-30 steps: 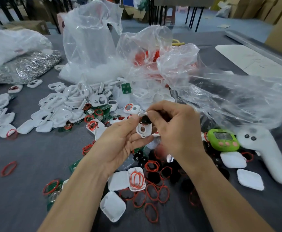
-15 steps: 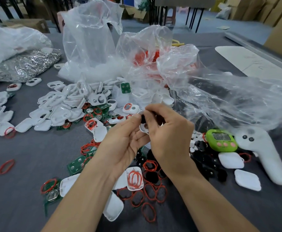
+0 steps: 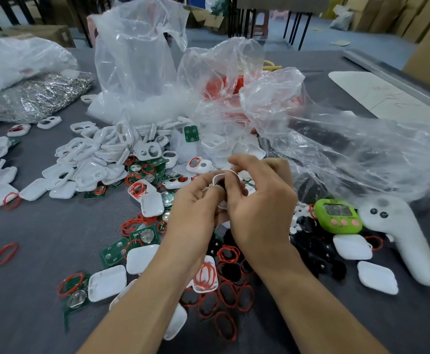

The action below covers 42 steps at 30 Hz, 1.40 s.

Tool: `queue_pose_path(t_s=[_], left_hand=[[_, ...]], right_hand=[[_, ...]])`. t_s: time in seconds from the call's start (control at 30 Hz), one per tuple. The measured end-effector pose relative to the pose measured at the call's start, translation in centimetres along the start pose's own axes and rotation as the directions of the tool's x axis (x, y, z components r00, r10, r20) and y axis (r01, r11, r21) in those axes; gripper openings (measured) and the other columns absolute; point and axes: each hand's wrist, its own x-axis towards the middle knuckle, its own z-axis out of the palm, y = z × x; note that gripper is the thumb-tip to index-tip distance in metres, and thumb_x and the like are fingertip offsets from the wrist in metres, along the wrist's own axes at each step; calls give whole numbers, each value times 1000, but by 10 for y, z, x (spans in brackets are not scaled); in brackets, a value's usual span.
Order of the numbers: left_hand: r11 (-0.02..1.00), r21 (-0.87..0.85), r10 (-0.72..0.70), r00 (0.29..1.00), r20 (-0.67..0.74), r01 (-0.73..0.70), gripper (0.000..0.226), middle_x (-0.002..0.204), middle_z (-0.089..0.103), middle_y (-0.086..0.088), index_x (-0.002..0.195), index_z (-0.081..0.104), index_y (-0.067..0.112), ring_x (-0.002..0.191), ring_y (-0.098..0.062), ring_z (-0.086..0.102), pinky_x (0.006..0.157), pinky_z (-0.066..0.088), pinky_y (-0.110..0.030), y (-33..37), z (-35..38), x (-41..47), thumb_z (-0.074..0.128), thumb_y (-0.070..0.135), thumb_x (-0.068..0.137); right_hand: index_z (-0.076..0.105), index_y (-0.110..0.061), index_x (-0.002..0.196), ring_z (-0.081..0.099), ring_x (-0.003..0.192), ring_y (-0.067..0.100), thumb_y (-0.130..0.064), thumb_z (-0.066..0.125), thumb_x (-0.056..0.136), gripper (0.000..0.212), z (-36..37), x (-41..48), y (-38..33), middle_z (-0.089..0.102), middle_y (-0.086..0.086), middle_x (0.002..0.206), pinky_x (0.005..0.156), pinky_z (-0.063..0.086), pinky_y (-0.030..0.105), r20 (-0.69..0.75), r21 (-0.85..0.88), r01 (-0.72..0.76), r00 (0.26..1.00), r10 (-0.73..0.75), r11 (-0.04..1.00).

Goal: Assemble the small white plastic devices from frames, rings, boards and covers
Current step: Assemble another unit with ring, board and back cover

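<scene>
Both hands meet above the middle of the grey table. My left hand (image 3: 196,210) grips a small white frame (image 3: 219,178) from below and the left. My right hand (image 3: 257,200) curls over the frame from the right, its fingertips pinching a small black piece (image 3: 221,183) into it. The fingers hide most of the frame. White frames (image 3: 101,154) lie heaped at the left, green boards (image 3: 122,249) and red rings (image 3: 228,254) are scattered under the hands, and white covers (image 3: 107,283) lie in front.
Crumpled clear plastic bags (image 3: 336,144) rise behind and to the right of the hands. A green timer (image 3: 337,218) and a white handheld controller (image 3: 400,238) lie at the right. A bag of silvery parts (image 3: 37,98) sits far left. Black pieces (image 3: 316,249) are piled at the right.
Both hands have drawn closer together around the white frame. The right fingers have curled further over it, hiding more of the frame and the black piece.
</scene>
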Motion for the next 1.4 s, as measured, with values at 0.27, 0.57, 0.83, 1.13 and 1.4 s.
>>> queue_pose_path(t_s=[0.27,0.57,0.83,1.13,1.4], left_hand=[[944,275,224,967,-124,-184,28,78,77,-8,99,78,23,71,-15,72,62,58,-25,-3,-4,-1,54,10,103],[934,284,246,966,-80,-215,21,63,71,-6,101,76,16,55,-13,61,56,52,-23,-1,-10,-1,63,1,97],[965,193,195,978,-67,-179,34,66,73,-4,96,80,20,60,-16,69,62,62,-34,1,-15,2,64,-9,91],[994,58,93,995,32,-95,39,94,76,-21,105,79,10,87,-25,75,79,62,-35,2,-13,2,56,-18,90],[963,198,181,983,35,-185,39,89,79,-10,104,81,22,81,-18,75,74,59,-24,-1,-10,0,61,-6,86]], right_hand=[[78,-25,103,66,83,16,-30,66,97,14,-1,-3,5,75,-6,88,78,53,37,233,74,-252,945,229,965],[79,-25,96,66,76,3,-30,65,99,15,-2,0,11,73,-15,77,67,47,13,432,153,-399,850,302,904],[80,-23,91,72,67,10,-20,67,98,16,-8,10,18,76,-5,75,63,57,27,650,313,-654,676,347,689],[83,-23,95,78,86,20,-3,67,88,27,-12,9,24,81,0,88,79,64,44,650,370,-707,660,376,603],[83,-16,87,77,79,28,-5,72,81,16,-7,6,19,79,7,81,77,63,50,587,398,-741,659,470,541]])
